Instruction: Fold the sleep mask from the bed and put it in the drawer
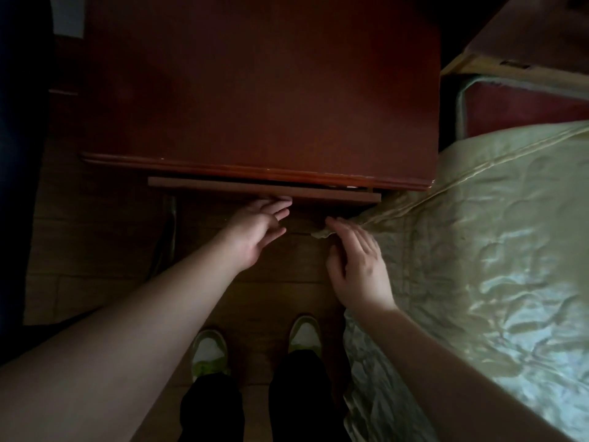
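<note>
The scene was viewed from above in dim light. A reddish-brown wooden bench point(255, 90) filled the upper middle, and just under its front edge the drawer point(264, 189) was seen almost shut, its front panel standing only slightly out from the edge above it. The left hand point(258, 232) was stretched forward with the palm turned inward; its grip was spread, nothing was held in it, and its fingertips point(282, 200) were laid against the lower edge of the drawer front. The right hand point(358, 266) was held lower, just beside the corner of the bed point(494, 250), with the fingers extended and loosely together and nothing pinched between them. The bed was covered in a shiny pale green quilted spread that ran down the right side. The sleep mask could not be made out anywhere; whether it lay inside the drawer could not be told. Below the hands, a wooden floor point(95, 250) was shown, along with two white and green shoes point(208, 350) and dark trouser legs point(212, 409).
</note>
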